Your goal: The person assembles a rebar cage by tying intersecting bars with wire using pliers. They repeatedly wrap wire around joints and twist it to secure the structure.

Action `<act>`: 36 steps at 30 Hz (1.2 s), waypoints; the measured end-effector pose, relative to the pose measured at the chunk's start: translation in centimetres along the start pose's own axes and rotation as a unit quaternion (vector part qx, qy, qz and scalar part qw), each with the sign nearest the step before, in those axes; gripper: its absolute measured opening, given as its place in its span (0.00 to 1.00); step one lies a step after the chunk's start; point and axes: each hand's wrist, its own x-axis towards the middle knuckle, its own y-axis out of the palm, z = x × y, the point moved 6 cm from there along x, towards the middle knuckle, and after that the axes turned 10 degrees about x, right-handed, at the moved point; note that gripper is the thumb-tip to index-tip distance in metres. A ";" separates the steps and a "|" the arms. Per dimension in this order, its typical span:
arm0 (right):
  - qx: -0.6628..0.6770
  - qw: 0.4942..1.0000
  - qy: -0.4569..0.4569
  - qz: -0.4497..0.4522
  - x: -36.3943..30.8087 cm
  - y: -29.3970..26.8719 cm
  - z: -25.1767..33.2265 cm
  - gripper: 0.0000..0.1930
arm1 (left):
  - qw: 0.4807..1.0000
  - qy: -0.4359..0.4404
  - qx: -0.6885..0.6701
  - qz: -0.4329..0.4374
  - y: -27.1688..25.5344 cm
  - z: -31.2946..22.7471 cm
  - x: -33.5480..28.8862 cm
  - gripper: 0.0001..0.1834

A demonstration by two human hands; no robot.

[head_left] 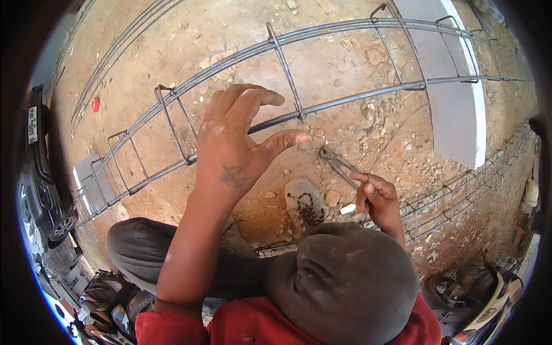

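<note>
A long cage of steel reinforcing bars (339, 105) with bent stirrups (282, 60) runs across in front of me, raised off the dirt. My left hand (236, 123) is over its near bar, close to one stirrup. Its thumb and fingers are spread apart, and nothing shows between them. To the right, my right hand (379, 201) is closed around the handles of a pair of pincers (339, 165). Their metal head points up and left, short of the near bar and apart from it. My palm hides the handle ends.
Grey slabs (457, 115) lie under the cage at right and far left. Another bar mesh (448, 204) runs along the lower right. My shoe (302, 201) rests on stony ground between my knees. A car (43, 178) stands at left, motorcycles at the lower corners. A red cap-like piece (95, 104) lies upper left.
</note>
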 end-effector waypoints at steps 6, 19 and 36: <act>-0.075 0.986 0.150 -0.013 -0.2 -0.1 -4.4 0.18 | 0.995 0.017 0.054 0.087 4.9 0.5 -1.0 0.19; -0.304 0.944 -0.122 -0.039 6.7 1.9 -0.7 0.19 | 0.998 0.026 0.040 0.030 4.5 0.0 -1.3 0.16; -0.418 0.842 -0.275 -0.201 6.2 2.2 3.2 0.23 | 0.959 -0.179 0.013 0.220 3.5 -0.3 4.5 0.29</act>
